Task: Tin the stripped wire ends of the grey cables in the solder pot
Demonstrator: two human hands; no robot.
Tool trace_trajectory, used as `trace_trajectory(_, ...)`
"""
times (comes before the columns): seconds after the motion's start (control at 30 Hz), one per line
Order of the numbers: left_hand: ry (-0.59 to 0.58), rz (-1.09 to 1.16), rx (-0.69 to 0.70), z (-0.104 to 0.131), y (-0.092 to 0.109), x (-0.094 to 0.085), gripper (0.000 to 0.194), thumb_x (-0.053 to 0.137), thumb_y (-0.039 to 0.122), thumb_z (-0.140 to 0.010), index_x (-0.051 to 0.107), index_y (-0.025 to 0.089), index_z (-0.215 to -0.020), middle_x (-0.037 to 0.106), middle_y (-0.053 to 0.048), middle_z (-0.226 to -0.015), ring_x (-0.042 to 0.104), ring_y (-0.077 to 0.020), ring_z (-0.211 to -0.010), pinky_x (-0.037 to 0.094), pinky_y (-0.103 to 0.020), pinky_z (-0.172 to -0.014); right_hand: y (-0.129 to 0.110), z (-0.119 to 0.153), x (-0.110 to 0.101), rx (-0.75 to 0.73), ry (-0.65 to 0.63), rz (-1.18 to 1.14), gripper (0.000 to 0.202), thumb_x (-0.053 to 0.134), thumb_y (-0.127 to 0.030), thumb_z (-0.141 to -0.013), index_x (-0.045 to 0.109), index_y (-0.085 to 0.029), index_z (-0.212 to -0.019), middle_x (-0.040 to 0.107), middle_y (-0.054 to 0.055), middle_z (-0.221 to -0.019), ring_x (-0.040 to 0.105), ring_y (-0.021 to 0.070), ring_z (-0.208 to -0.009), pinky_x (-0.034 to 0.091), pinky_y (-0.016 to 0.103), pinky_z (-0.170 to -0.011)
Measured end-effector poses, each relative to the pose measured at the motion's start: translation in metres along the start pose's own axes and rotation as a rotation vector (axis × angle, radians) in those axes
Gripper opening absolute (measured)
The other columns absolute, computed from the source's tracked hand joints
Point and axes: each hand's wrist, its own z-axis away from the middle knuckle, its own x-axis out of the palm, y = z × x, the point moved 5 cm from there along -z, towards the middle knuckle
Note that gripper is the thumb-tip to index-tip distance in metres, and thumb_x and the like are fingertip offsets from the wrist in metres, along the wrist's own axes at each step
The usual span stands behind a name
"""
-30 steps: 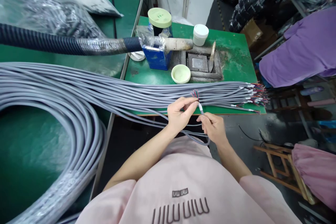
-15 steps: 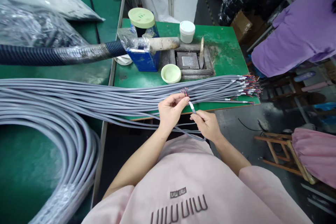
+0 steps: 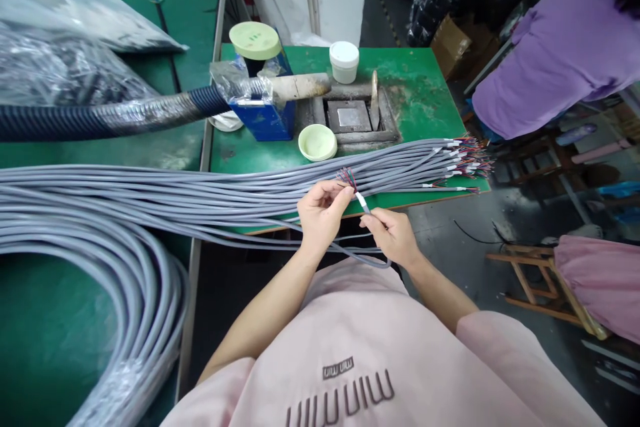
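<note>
My right hand [image 3: 393, 235] is closed round the end of a grey cable [image 3: 363, 205], just below a white wrap on its sheath. Fine coloured wires [image 3: 349, 177] fan out of that end, pointing up and to the left. The thumb and fingers of my left hand [image 3: 323, 210] pinch at these wires near the wrap. From my right hand the cable loops back to the left under my wrists. Behind both hands lies a thick bundle of grey cables [image 3: 260, 190], their stripped, multicoloured ends [image 3: 467, 159] at the right.
A soldering pot [image 3: 353, 115] is set in the green bench, with a scraper [image 3: 375, 100] on it. Around it stand a pale green bowl [image 3: 318, 143], a white lidded tub [image 3: 344, 61] and a fume hose [image 3: 170, 107] on a blue box. A person in purple is at the right.
The camera view has shifted slightly. The coloured wires now stand out more, spread above my left fingertips. Both hands keep nearly the same place and hold.
</note>
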Motion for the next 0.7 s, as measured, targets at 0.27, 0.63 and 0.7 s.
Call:
trace_trajectory(0.27,0.02,-0.001,-0.064,-0.001,-0.007,0.0,0.018,0.077,0.031,-0.071,0.072,0.017,-0.079,0.07,-0.001,-0.069,0.064,-0.01,-0.06,0.051,-0.02,-0.056,-0.002,0.001,0.002,-0.012,-0.005,0.031,0.035,0.048,-0.038,-0.094,0.067,-0.017,-0.074,0.066,0.002,-0.068,0.057,0.0111,-0.062,0.04,0.022,-0.062)
trace_trajectory(0.63,0.03,0.047,-0.181,-0.002,-0.011,-0.001,0.022,0.079,0.033,-0.067,0.071,0.016,-0.078,0.07,-0.001,-0.067,0.066,-0.0113,-0.06,0.052,-0.02,-0.056,-0.004,0.0,0.001,0.002,-0.008,0.083,0.034,0.048,-0.039,-0.093,0.066,-0.018,-0.074,0.062,0.001,-0.063,0.054,0.0116,-0.062,0.039,0.023,-0.061)
trace_trajectory(0.7,0.013,0.039,-0.17,-0.003,-0.009,0.0,0.022,0.079,0.034,-0.068,0.071,0.016,-0.078,0.071,-0.002,-0.069,0.066,-0.0115,-0.061,0.053,-0.021,-0.058,-0.004,0.0,0.001,-0.007,-0.005,0.089,0.035,0.048,-0.039,-0.094,0.065,-0.018,-0.072,0.062,0.001,-0.064,0.053,0.011,-0.061,0.038,0.023,-0.061)
